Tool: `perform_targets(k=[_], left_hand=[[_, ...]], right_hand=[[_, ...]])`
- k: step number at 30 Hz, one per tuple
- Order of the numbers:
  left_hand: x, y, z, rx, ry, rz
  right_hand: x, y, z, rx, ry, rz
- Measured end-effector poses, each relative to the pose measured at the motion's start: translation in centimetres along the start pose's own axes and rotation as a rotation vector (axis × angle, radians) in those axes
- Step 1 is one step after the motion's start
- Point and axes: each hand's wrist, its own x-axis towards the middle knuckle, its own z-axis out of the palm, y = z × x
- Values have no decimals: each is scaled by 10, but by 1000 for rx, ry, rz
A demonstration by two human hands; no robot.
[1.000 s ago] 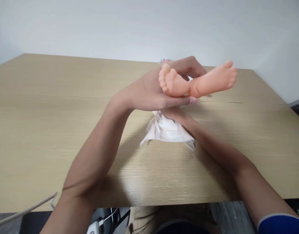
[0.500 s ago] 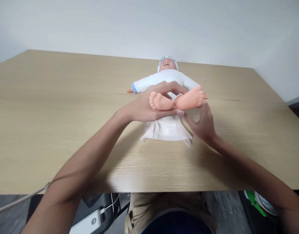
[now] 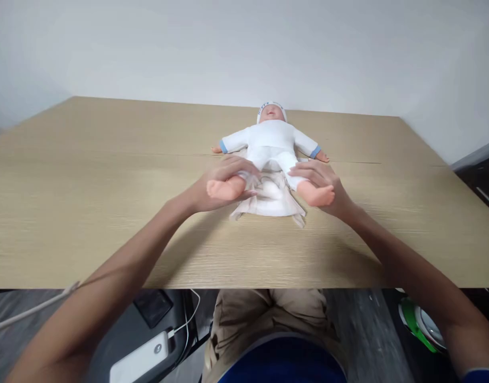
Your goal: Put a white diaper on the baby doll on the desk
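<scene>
A baby doll [image 3: 271,137] in a white outfit with blue cuffs and a printed white cap lies on its back, feet toward me. My left hand [image 3: 224,178] is wrapped round the doll's leg on the left, its bare foot [image 3: 227,189] sticking out past my palm. Round the other leg, near the ankle, my right hand [image 3: 322,183] is closed, with that bare foot [image 3: 316,193] in front of it. The legs are spread apart. Between and beneath them lies an opened white diaper [image 3: 270,205], flat on the table.
The wooden table [image 3: 108,213] reaches back to a pale wall. Below its front edge, a white power bank [image 3: 140,357] with a cable and a dark phone-like slab [image 3: 153,308] rest on a black surface at left. A green and white round object [image 3: 422,324] is at lower right.
The doll's feet, close together and held mainly by my left hand before, are now apart and lower. My right hand has taken hold of the right-side leg. The view has shifted slightly.
</scene>
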Motion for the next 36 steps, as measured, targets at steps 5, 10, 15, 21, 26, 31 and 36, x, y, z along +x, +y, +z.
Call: perform_targets(k=[5,10,15,21,26,31,36], left_hand=[[-35,-39,3,75,-102,179],[-48,-59,18,125,-112,257],[-44,-51,14,87,-185,197],[-38,-38,3,36,-305,55],[-42,-24,6,13,-327,-37],[-45,-7,33,199,-182,-77],[-37,-12,43,265,-81,-87]], right_hand=[[-25,25,9,-92,-4,-257],[-34,33,16,-129,-117,-220],[-30,28,6,-28,-175,-163],[-27,27,-10,170,-245,-74],[-28,9,-15,155,-300,-6],[-28,-35,6,-159,-259,28],[-19,-44,17,-274,-195,59]])
